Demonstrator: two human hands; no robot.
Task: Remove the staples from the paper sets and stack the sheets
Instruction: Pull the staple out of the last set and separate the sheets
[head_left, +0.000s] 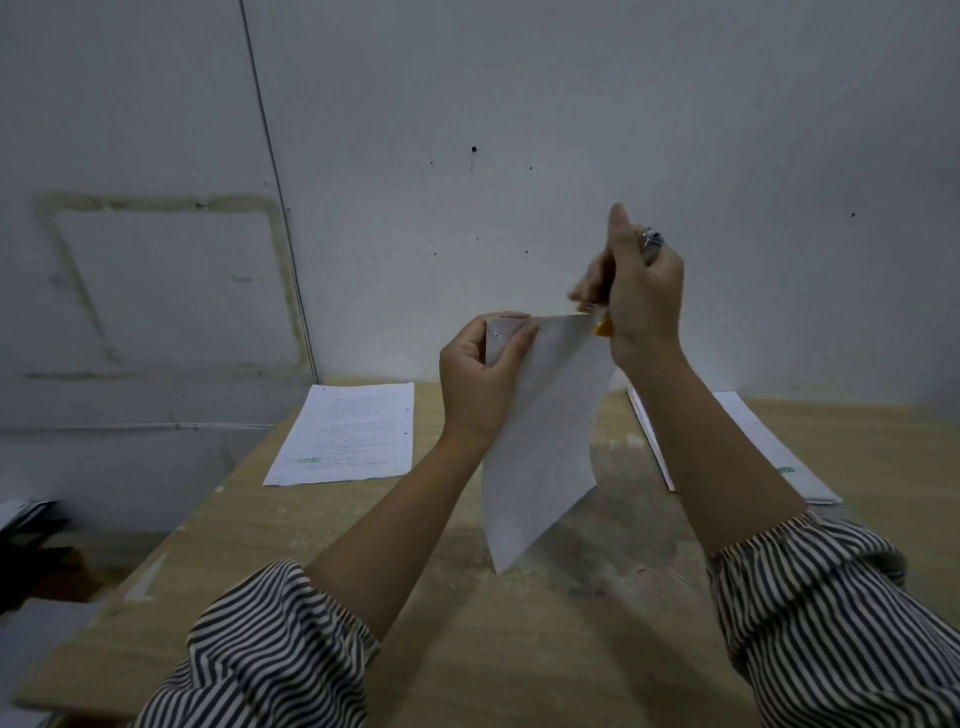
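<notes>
A white paper set (540, 441) hangs in the air above the wooden table (519, 649), its back toward me. My left hand (480, 371) pinches its upper left corner, where a small staple shows. My right hand (636, 291) is closed around a staple remover (602, 326) with an orange tip and a metal top end, and the tip touches the paper's upper right corner. A stack of printed sheets (348, 434) lies flat at the back left of the table. Another pile of papers (748, 447) lies at the back right, partly hidden by my right forearm.
A grey wall (467, 130) rises directly behind the table. Dark objects (31, 535) and some white sheets sit below the table's left edge. Striped sleeves cover both my forearms near the bottom of the view.
</notes>
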